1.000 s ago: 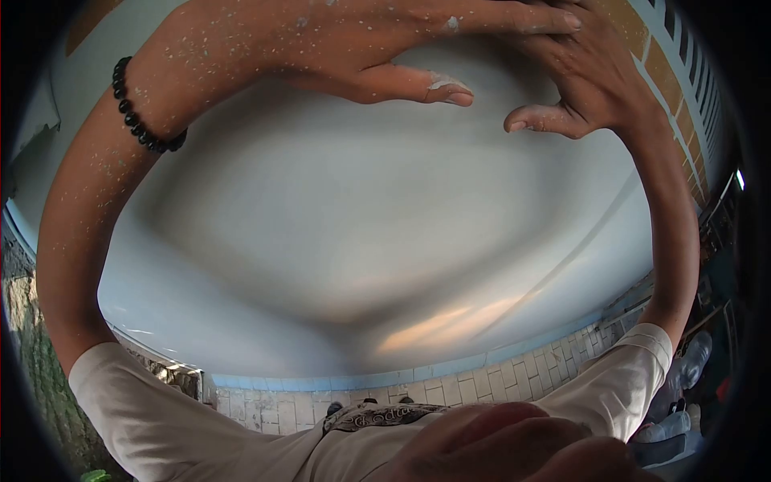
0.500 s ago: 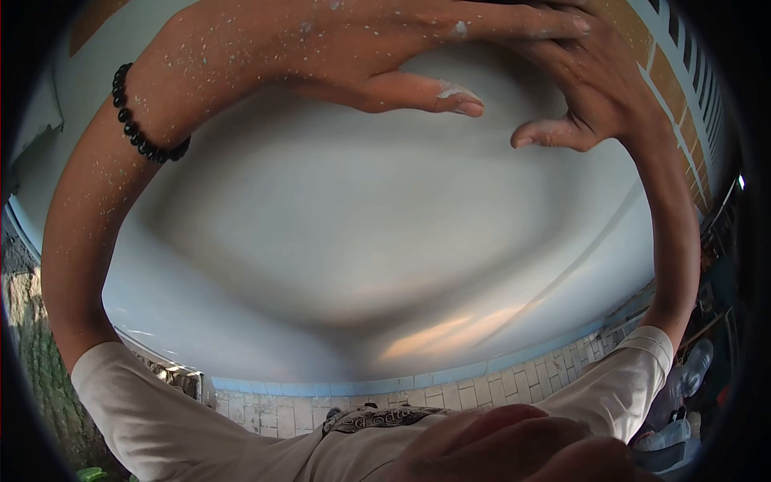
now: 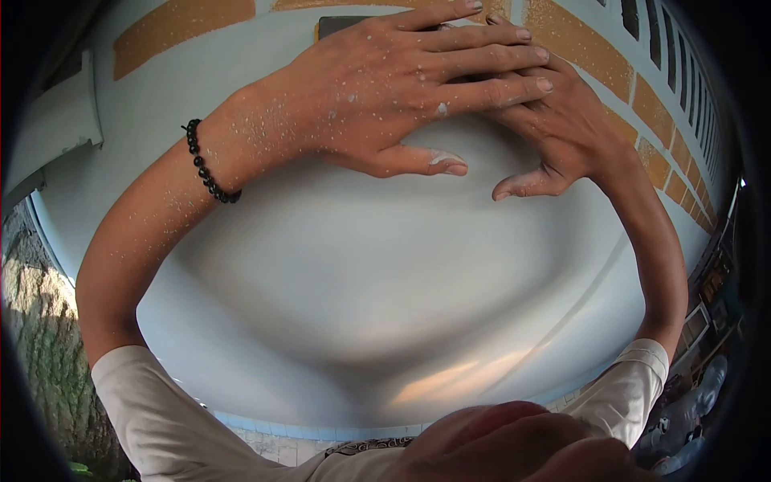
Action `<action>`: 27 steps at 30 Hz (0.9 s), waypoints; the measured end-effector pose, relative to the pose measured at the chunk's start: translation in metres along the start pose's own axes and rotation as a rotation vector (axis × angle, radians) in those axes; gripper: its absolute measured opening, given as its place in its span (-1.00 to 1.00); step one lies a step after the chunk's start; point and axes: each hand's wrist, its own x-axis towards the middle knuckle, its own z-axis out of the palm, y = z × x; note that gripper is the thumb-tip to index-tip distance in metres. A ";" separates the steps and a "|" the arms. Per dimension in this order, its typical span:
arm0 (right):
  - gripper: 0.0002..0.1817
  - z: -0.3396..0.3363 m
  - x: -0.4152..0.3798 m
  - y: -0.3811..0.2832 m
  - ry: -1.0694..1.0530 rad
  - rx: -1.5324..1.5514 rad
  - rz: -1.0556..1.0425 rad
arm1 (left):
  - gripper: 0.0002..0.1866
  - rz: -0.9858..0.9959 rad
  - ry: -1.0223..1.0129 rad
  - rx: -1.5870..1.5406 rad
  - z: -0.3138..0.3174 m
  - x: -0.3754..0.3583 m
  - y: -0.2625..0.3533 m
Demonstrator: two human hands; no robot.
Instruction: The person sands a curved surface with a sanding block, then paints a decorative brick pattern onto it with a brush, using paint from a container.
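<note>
My left hand point(image 3: 385, 96), specked with white and wearing a black bead bracelet point(image 3: 204, 165), is raised against a pale wall point(image 3: 377, 249). Its fingers are stretched out flat across the fingers of my right hand point(image 3: 550, 136), and its thumb stands apart. White residue coats that thumb. My right thumb points back toward the left one, while most of the right fingers are hidden underneath. A dark flat block with a yellow edge point(image 3: 341, 26) shows beside and behind my left hand; I cannot tell whether the right fingers grip it.
Orange-brown brick shapes point(image 3: 185, 30) cross the upper wall, with dark slots point(image 3: 658, 40) at upper right. A mossy trunk point(image 3: 60, 353) stands at left. Pale tiles point(image 3: 277, 446) lie below. Plastic bottles point(image 3: 683, 414) and clutter are at lower right.
The view has tilted up, so both hands sit lower and show whole. The dark block and more painted bricks have come into view. My hands remain overlapped.
</note>
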 end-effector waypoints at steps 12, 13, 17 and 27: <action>0.08 0.006 0.005 -0.003 -0.031 -0.020 0.059 | -0.12 -0.071 0.022 -0.041 0.007 -0.007 0.000; 0.06 0.002 0.006 -0.004 -0.011 -0.022 0.044 | -0.18 -0.069 0.084 -0.066 0.004 -0.008 0.002; -0.04 -0.008 0.009 0.001 0.048 -0.094 -0.010 | -0.38 -0.092 0.290 -0.006 -0.012 -0.020 0.013; -0.42 -0.024 0.011 -0.020 0.216 -0.091 0.098 | -0.64 -0.232 0.223 0.201 -0.019 -0.058 0.028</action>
